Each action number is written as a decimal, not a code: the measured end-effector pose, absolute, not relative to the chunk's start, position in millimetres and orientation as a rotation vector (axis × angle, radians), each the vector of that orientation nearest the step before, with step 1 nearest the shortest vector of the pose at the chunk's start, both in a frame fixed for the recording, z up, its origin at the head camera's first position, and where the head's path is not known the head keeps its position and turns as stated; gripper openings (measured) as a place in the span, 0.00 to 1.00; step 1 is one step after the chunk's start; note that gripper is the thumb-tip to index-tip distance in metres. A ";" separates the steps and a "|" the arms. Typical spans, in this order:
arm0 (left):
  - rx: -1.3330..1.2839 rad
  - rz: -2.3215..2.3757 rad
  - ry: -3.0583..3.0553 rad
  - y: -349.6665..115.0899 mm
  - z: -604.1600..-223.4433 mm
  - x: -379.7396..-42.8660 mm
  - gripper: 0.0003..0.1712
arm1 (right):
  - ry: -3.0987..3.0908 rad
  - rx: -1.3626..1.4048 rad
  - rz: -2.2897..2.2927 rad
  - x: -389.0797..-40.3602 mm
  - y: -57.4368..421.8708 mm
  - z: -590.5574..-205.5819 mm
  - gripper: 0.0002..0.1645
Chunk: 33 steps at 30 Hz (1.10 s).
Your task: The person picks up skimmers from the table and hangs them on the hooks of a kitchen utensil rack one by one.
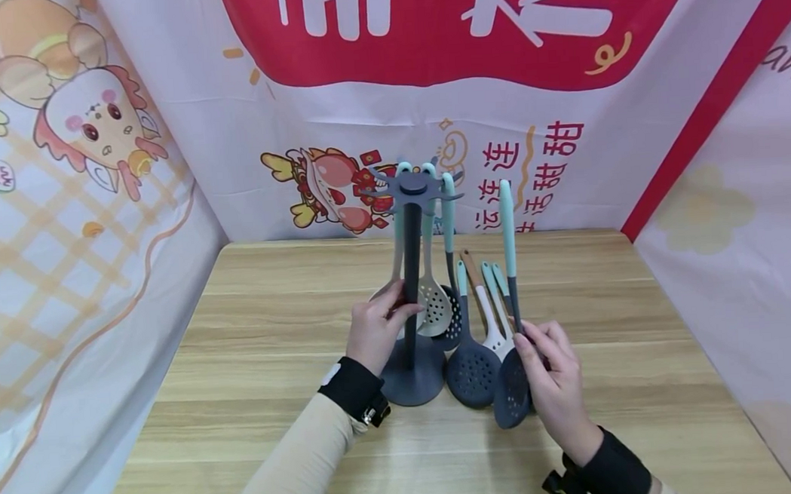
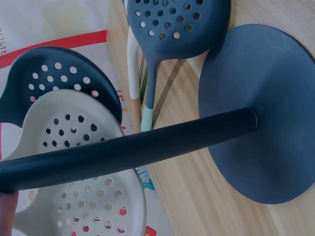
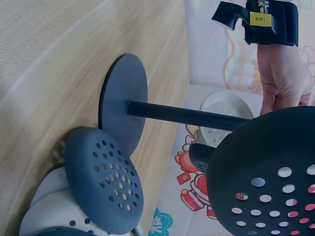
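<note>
- L grip (image 1: 381, 325) was round the stand (image 1: 412, 253), fingers & thumb on its upright; had it slackened, the whole thing could've rocked or spun.
- R grip (image 1: 554, 366) pinched the dark slotted spoon (image 1: 508, 240) low, nr its head, handle up, R of the stand. W/ so low a hold, the long handle might've swung out of line w/ the hook ring (image 1: 414, 189).
- Handle eye was too small to make out, so I judged a miss likely; shoving it at a hook could've tipped the stand.
- Pale spoon (image 1: 435, 309) & hung spoon (image 1: 452, 326) were both far/R side, i.e. off-centre wt; a knock might've dropped 'em.
- Loose spoon (image 1: 474, 372) lay on the table (image 1: 240, 377) right by the base (image 1: 429, 385), couldn't tell if touching; turning the stand could've dragged it.
- Held head was v. close to the white tool (image 1: 487, 315) & co., so a careless lift might've snagged smth.
</note>
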State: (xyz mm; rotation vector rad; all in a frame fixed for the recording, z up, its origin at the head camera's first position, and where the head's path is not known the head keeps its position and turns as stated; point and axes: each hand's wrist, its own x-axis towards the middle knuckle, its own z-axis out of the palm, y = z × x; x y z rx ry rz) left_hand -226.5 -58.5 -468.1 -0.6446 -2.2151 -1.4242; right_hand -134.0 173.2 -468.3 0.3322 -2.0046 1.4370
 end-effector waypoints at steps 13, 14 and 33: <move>-0.590 -1.449 -2.239 -57.7 -467.2 -224.5 0.19 | -1.998 0.393 1.400 -139.6 166.6 -462.1 0.18; -0.588 -1.450 -2.241 -57.6 -467.4 -224.5 0.19 | -2.001 0.394 1.404 -139.6 166.0 -460.9 0.18; -0.579 -1.478 -2.257 -57.1 -467.3 -225.0 0.20 | -1.986 0.428 1.399 -141.8 160.1 -457.3 0.19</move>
